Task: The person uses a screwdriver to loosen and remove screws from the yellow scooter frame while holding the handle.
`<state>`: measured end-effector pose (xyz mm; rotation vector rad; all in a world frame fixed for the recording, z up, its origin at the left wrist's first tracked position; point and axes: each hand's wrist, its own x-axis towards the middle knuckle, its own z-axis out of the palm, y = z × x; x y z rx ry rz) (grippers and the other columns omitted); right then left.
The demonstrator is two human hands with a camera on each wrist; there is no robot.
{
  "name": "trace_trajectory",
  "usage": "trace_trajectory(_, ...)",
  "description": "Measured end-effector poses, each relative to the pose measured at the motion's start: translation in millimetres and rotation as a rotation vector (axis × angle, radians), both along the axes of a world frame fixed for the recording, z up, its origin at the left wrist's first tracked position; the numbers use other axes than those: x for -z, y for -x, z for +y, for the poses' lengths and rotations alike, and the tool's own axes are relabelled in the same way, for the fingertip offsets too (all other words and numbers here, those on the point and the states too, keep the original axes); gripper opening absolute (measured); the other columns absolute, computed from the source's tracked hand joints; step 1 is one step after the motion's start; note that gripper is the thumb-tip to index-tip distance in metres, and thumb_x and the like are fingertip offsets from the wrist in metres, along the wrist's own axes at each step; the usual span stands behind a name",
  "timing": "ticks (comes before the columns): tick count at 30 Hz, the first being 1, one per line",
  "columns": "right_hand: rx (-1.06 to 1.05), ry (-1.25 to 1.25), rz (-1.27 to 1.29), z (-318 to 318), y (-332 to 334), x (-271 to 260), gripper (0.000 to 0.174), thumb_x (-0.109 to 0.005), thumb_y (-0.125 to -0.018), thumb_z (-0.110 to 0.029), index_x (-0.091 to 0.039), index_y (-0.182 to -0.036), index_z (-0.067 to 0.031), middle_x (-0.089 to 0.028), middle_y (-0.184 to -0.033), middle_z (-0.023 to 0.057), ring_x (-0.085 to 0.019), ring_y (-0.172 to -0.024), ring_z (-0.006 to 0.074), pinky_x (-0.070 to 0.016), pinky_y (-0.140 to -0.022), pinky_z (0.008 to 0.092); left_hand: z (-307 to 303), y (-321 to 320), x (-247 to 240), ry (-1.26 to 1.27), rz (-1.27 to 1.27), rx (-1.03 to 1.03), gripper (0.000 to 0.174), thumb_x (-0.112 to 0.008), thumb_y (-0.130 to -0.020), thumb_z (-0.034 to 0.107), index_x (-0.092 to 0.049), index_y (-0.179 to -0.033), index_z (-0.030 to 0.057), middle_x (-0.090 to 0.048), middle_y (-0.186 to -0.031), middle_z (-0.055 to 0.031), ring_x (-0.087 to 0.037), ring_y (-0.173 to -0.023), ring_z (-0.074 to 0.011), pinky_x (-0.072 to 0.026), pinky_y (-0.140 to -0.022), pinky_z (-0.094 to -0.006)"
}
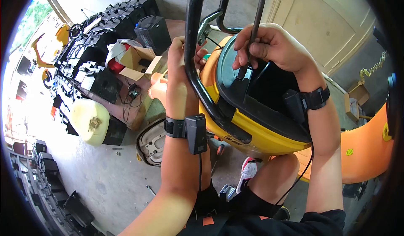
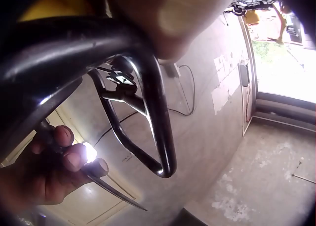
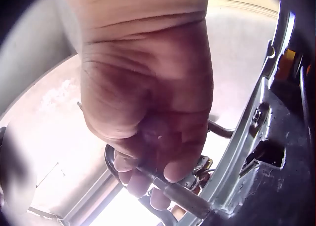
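My right hand (image 1: 273,46) grips a long dark metal socket wrench (image 1: 261,8), fingers and thumb around its shaft. The wrench's thicker tube-like end (image 3: 185,199) points down at the rim of the open black compartment (image 1: 269,93) in a yellow scooter body (image 1: 252,137). Behind the black tubular rail (image 1: 192,34), my left hand (image 1: 179,53) lies by the body's left side. The rail hides much of that hand, and I cannot tell whether its fingers hold anything. A bit of green (image 1: 206,56) shows beside its fingertips.
Rows of black batteries (image 1: 101,84) stand at left, beside an open cardboard box (image 1: 139,61) and loose cables (image 1: 132,95). An upturned seat base (image 1: 152,141) lies on the floor near the scooter. An orange panel (image 1: 362,145) is at right, a pale door (image 1: 324,25) behind.
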<state>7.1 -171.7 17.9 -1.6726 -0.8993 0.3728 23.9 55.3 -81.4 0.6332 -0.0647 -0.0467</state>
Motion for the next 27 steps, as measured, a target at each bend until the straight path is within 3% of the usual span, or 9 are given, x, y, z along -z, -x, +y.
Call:
trace_trajectory(12, -0.135, -0.048, -0.003, -3.0, -3.2, 2.7, 0.019, -0.057, -0.099, -0.014, -0.062, -0.112, -0.0009, -0.072, -0.102, 0.0114, -0.069, -0.101, 0.0200, -0.0549, -0.077, 0.0280, -1.0, -3.6, 1.6, 0.000, -0.065, 0.037, 0.020, -0.053, -0.098, 0.026, -0.052, -0.096, 0.0062, -0.052, -0.090, -0.0046, -0.057, -0.079, -0.0132, -0.0486, -0.066, -0.0237)
trace_trajectory(20, -0.134, -0.007, 0.038, -4.4, -0.5, -2.4, 0.016, -0.057, -0.100, -0.014, -0.062, -0.107, -0.0011, -0.071, -0.099, 0.0113, -0.070, -0.103, 0.0211, -0.0522, -0.067, 0.0237, -1.7, 2.0, -5.2, -0.087, -0.027, -0.005, 0.021, -0.053, -0.098, 0.027, -0.052, -0.095, 0.0066, -0.054, -0.091, -0.0045, -0.057, -0.080, -0.0133, -0.0484, -0.066, -0.0238)
trace_trajectory(27, -0.028, 0.018, 0.053, -4.0, 2.6, -4.4, 0.013, -0.057, -0.099, -0.009, -0.062, -0.107, -0.0007, -0.072, -0.098, 0.0100, -0.070, -0.099, 0.0187, -0.0524, -0.068, 0.0238, -0.5, 2.0, 0.7, -0.123, -0.090, -0.015, 0.020, -0.052, -0.099, 0.027, -0.054, -0.100, 0.0080, -0.057, -0.095, -0.0045, -0.058, -0.084, -0.0135, -0.0494, -0.071, -0.0248)
